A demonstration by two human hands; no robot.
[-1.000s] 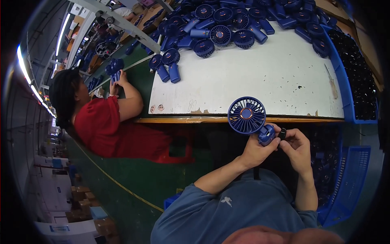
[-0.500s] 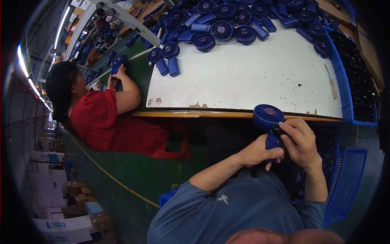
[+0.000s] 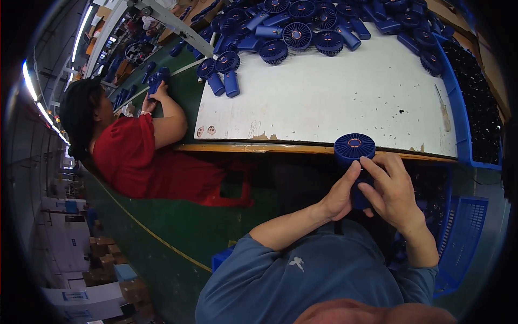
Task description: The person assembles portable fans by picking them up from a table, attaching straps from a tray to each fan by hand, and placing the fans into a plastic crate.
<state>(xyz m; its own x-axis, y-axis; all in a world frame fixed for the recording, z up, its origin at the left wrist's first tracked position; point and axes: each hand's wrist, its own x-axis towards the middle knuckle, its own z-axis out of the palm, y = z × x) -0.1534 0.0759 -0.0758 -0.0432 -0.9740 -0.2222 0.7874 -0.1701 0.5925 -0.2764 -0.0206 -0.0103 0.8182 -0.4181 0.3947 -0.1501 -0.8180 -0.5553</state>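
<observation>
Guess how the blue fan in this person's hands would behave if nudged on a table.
The fan probably feels stiff, since its casing looks like hard plastic. Its wide, round head could make it top-heavy if stood upright. Thin grille ribs may be fragile.

The handheld fan (image 3: 354, 147) looks smooth plastic, the table edge (image 3: 259, 148) glossy wood, the shirt (image 3: 334, 275) matt cloth.
</observation>
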